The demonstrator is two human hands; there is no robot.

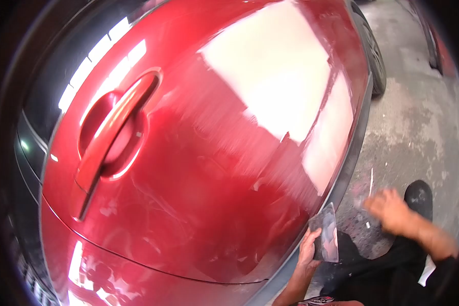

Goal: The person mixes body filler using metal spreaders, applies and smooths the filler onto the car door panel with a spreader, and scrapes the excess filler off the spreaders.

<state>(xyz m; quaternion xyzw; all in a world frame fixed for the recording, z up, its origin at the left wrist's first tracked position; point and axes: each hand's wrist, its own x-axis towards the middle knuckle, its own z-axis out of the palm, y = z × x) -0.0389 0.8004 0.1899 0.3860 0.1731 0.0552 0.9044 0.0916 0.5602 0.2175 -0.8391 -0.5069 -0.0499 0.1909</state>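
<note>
My left hand [307,249] is closed on the edge of a flat, partly see-through plate [325,232], beside the lower edge of a red car door [188,204]. Fingers show through the plate. To the right, my right hand [390,210] is over the floor, apart from the door and the plate. Motion blurs its fingers, so I cannot make out whether it holds anything. White patches [275,66] and dull, scuffed paint cover part of the door. Neither hand touches those patches.
The door handle [118,122] sticks out at the left. A dark wheel [373,56] stands beyond the door at the top right. Stained grey floor [403,132] runs along the right, with a dark shoe [419,196] on it. Part of another red vehicle [438,46] shows at the far right.
</note>
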